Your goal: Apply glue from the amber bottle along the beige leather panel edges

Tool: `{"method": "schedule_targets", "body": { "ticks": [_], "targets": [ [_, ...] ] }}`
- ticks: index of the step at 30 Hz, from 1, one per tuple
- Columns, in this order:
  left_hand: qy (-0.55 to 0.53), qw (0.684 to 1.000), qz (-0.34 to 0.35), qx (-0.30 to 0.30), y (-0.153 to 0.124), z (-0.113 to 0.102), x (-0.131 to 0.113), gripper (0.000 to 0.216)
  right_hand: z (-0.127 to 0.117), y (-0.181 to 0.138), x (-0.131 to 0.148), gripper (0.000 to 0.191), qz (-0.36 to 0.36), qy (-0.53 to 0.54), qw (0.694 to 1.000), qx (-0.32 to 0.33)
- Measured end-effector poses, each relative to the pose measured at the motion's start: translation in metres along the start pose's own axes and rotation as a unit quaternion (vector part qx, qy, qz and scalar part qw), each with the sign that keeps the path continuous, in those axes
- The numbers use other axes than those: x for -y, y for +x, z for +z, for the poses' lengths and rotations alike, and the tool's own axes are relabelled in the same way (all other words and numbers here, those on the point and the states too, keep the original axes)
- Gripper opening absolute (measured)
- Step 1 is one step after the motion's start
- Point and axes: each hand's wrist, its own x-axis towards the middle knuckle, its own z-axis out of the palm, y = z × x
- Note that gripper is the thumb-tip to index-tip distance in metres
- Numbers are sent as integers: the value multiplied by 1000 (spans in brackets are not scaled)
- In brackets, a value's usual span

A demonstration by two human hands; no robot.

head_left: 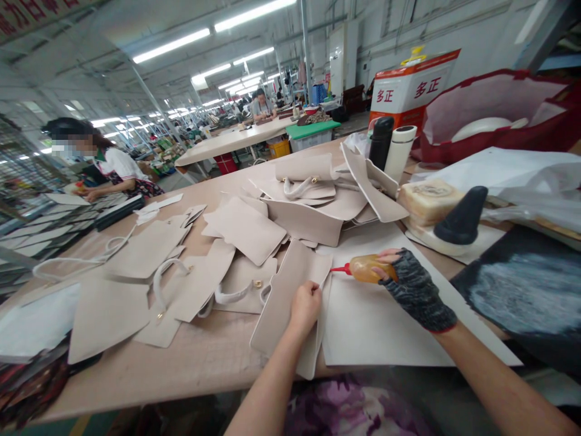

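left hand [305, 306]: bare, fingers curled down onto a long beige leather panel [288, 297], pinning it flat on the worktable [181, 369].
right hand [415, 290]: in a dark knitted fingerless glove, closed around an amber squeeze bottle [370, 268] lying sideways; its red nozzle [338, 269] points at the panel's upper right corner, just beside it, contact cannot be told.
white sheet [385, 327]: lies right of the panel, under the bottle and gloved hand.
loose beige pieces [245, 230]: heaped behind and left of the panel, some with cord handles and small gold studs.
black flask [380, 142] and white flask [400, 151]: upright, well behind the panel to its right.
black cone [463, 216]: right of the panel, beyond the sheet, beside a pale block [429, 200].
seated person [113, 169]: far left of the panel, hands on a neighbouring table.
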Motion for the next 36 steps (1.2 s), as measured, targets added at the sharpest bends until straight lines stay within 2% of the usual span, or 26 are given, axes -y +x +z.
{"method": "schedule_targets", "body": {
  "ticks": [5, 13, 23, 36],
  "targets": [
    [-5, 1000, 0, 1, -1, -1, -2, 21, 1, 1, -15, 16, -69, -10, 997, 19],
    [-5, 1000, -1, 1, -1, -1, -2, 20, 0, 6, -19, 18, -72, -16, 996, 43],
    [0, 1000, -4, -2, -1, 0, -2, 19, -3, 9, -8, 13, -27, -5, 999, 47],
    [5, 1000, 6, -2, 0, 2, -1, 20, -6, -16, -3, 18, 18, -4, 998, 62]
  ]
}}
